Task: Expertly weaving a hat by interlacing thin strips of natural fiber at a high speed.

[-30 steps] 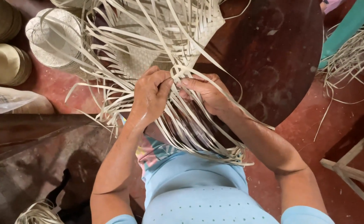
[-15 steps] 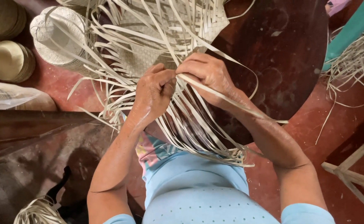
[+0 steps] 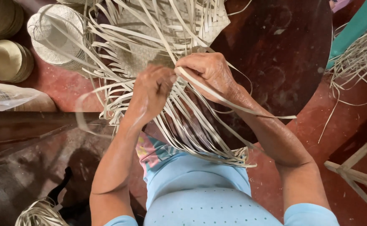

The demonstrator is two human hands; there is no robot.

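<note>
While both grips clench pale straw strips [image 3: 179,121]: left hand [image 3: 152,90], right hand [image 3: 208,71], one woven piece [image 3: 166,29], three hats [image 3: 62,35].

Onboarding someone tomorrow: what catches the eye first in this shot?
Mid-frame, the left hand and right hand meet over a fan of pale straw strips, the right pinching one long strip. Behind them, half-woven matting lies on a dark round table. Upper left, finished hats are stacked.
</note>
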